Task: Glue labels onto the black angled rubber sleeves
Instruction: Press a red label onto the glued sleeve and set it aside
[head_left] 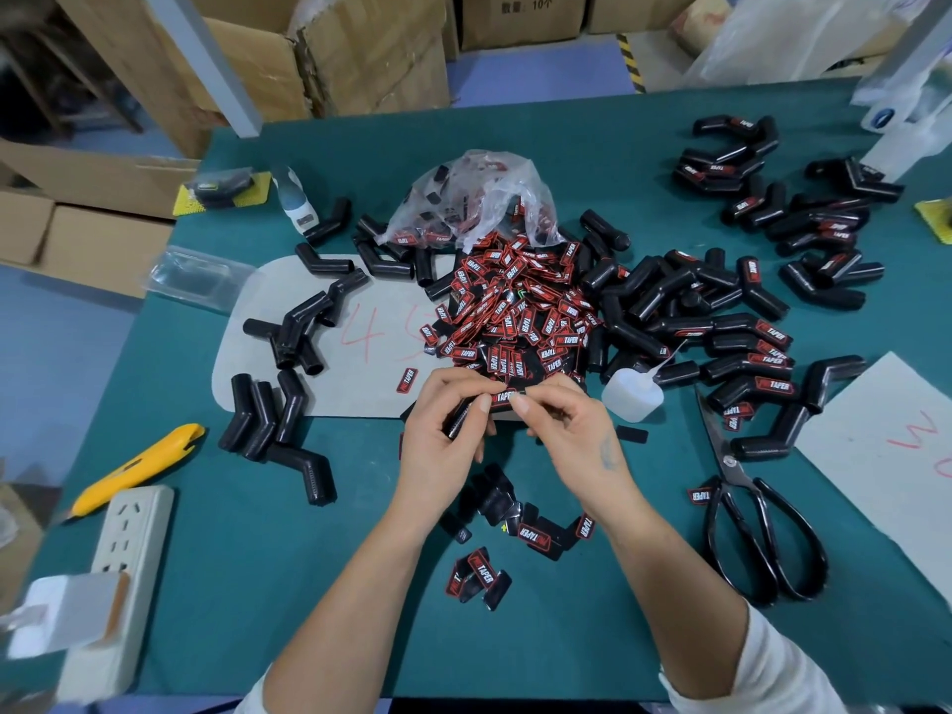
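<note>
Pressing flat for adhesion, a label (pixel 507 396) is pinched onto a sleeve (pixel 460 422) gripped by left hand (pixel 443 445) and right hand (pixel 572 430), 6 o'clock of label pile (pixel 515 306).

A small factory or packing workshop. A green cloth-covered worktable (pixel 541 141) carries batch piece-work: a heap of red-and-black printed labels (pixel 520 306) at its middle, black angled rubber sleeves (pixel 721 322) massed toward its right edge. Brown corrugated cardboard cartons (pixel 319 59) stand stacked beyond the far edge on a blue floor (pixel 536 79) marked with yellow-black hazard tape (pixel 631 61).
</note>
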The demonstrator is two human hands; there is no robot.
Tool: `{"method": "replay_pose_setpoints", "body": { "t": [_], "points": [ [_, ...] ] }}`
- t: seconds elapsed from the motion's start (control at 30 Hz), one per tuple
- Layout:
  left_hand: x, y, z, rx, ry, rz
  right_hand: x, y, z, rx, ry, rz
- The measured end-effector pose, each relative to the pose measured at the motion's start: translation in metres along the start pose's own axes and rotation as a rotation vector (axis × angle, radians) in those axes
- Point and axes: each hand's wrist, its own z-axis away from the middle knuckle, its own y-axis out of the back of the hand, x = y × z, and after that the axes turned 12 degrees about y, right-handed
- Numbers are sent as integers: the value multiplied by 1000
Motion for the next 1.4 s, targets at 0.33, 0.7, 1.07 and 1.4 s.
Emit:
{"method": "replay_pose_setpoints", "body": {
  "t": [0.33, 0.7, 1.07, 1.4],
  "points": [
    [-1, 0, 1, 49, 37, 4, -5, -1, 0, -44, -31, -54],
    [-3, 1, -1, 66, 49, 23, -2, -1, 2, -65, 81, 86],
    [-5, 2, -1, 61, 7, 21, -8, -1, 0, -75, 11, -24],
    [-11, 2, -2, 59, 14, -21, -3, -1, 1, -52, -6, -19]
  ]
}}
